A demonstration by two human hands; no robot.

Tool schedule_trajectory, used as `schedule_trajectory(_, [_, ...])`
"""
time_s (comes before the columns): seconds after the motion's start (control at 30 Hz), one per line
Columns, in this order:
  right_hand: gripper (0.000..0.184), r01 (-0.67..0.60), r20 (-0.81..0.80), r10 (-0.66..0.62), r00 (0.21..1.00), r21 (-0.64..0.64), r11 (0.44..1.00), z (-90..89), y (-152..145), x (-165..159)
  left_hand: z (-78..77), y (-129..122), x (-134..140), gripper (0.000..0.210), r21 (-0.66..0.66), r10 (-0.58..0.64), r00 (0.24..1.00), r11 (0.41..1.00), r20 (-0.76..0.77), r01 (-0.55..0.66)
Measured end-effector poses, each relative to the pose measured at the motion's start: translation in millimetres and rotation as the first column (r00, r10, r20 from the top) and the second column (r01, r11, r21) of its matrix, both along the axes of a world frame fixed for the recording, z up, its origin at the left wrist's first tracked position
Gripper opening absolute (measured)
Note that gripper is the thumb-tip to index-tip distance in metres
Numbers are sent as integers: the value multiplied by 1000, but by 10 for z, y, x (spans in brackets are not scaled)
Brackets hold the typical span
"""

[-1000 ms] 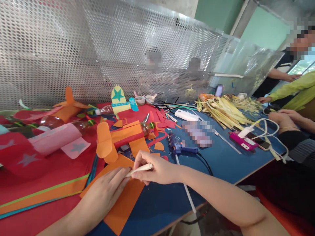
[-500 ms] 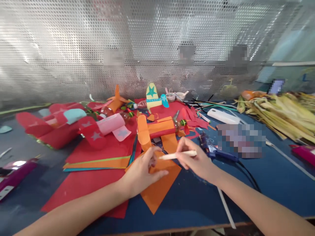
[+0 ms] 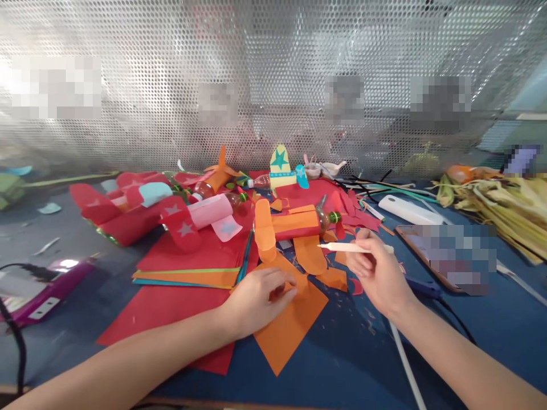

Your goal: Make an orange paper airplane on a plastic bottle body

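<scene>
My right hand (image 3: 378,273) is closed round a white pen (image 3: 342,247), held nearly level with its thin tip pointing left, just above a rounded orange paper piece (image 3: 310,254). My left hand (image 3: 260,299) rests on an orange sheet (image 3: 294,327), its fingers loosely curled and the thumb apart, with nothing seen in it. Behind the hands lies a plastic bottle model wrapped in orange and red (image 3: 294,221), with a green cap at its right end and an upright rounded orange piece (image 3: 265,228) at its left.
Red sheets (image 3: 171,319) lie to the left, under other bottle models (image 3: 141,219). A phone (image 3: 442,256), a white handheld device (image 3: 410,209) and dried husks (image 3: 504,205) are on the right. A purple power strip (image 3: 55,290) lies at far left. Perforated metal (image 3: 256,68) rises behind.
My right hand has moved right and slightly up with the pen, away from my left hand. My left hand stays on the orange sheet. The view has shifted left.
</scene>
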State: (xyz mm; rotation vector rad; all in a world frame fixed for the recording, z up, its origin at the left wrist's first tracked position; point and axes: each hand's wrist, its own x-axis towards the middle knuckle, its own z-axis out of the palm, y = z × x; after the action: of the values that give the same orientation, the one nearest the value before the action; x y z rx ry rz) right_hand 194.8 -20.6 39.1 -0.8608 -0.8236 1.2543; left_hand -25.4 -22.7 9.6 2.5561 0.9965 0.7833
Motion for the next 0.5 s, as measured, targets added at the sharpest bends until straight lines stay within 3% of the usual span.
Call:
schedule_trajectory(0.13, [10,16,-37,-17,999,-15,1000,3,-2,1,0,21,-9,18,94,-5,1000,996,-9,6])
schedule_trajectory(0.23, [11,-3,-23,3,1000,-18,1000,-24,7,11,36,29,8,23,209,-35,989,976,-145,65])
schedule_trajectory(0.37, [14,-6,17,6,1000,-25,1000,-85,29,2,108,31,148,19,294,-31,880,936,-474,192])
schedule_trajectory(0.5, [18,16,42,-16,999,-4,1000,-113,49,-16,146,90,385,12,289,18,800,937,-600,196])
